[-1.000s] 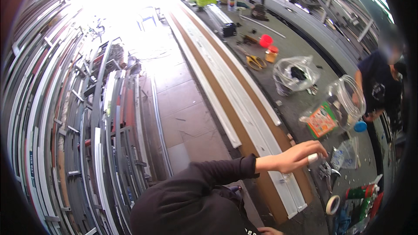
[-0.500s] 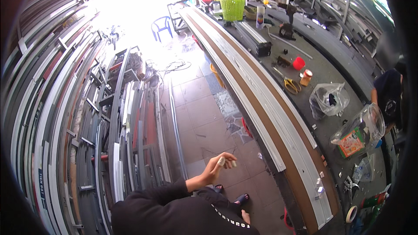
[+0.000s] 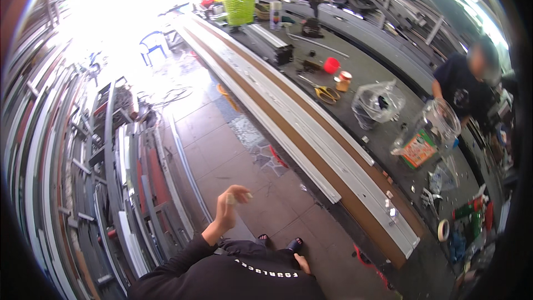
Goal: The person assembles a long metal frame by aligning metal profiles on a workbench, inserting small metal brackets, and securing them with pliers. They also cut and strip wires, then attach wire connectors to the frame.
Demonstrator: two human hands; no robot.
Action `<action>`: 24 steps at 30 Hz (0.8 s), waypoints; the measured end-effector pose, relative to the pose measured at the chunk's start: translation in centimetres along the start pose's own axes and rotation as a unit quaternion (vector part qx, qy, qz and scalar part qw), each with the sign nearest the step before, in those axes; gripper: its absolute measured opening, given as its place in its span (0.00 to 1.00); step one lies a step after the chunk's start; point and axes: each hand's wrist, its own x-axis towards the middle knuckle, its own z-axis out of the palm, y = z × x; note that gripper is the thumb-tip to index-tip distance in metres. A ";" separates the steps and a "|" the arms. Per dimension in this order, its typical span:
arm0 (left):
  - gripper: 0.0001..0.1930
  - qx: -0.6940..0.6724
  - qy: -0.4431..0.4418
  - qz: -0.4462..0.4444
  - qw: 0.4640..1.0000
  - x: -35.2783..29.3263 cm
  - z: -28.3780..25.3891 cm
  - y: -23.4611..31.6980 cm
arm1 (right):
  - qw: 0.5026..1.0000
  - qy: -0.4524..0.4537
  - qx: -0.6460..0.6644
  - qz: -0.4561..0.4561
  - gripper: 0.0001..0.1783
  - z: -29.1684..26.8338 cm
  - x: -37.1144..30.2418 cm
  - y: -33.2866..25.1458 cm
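Left hand [image 3: 230, 206]: raised over the floor at the end of a dark cloth sleeve, fingers loosely bent and apart from one another, nothing seen in its grasp; a white wrap circles one digit.
Right hand [image 3: 302, 264]: low beside the body, partly covered by the dark shirt; whether its fingers are spread or closed, I cannot tell.
White strips [image 3: 358, 186]: long, straight and ridged, lying lengthwise along the bench to the right of both hands, untouched by either; one broad strip runs between two narrow ones.
Brown board [image 3: 358, 219]: flat and matte, showing as bands between the strips.
Bench [image 3: 366, 72]: long, with a dull dark-grey top.
Bench clutter: yellow-handled scissors [image 3: 326, 95], a round red cup [image 3: 331, 65], a crinkled clear bag [image 3: 380, 103] and a ring-shaped tape roll [image 3: 443, 230].
Green basket [image 3: 240, 8]: perforated plastic, at the far end.
Floor [image 3: 272, 205]: smooth brownish tiles.
Left rack [image 3: 83, 178]: slender bars, mostly grey and white, in dense rows.
Co-worker [image 3: 466, 83]: dark-shirted, across the bench.
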 end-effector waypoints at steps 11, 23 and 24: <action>0.38 0.019 -0.066 -0.002 0.998 0.6 3.3 -0.9 | 0.984 0.021 0.175 0.022 0.41 2.1 0.8 0.3; 0.39 0.030 -0.124 0.035 0.991 0.9 5.7 -0.6 | 0.992 -0.040 0.114 -0.024 0.41 -1.1 -2.4 0.8; 0.38 0.031 -0.131 0.042 0.990 0.9 5.7 -0.6 | 0.997 -0.051 0.061 -0.019 0.40 -1.2 -2.4 1.0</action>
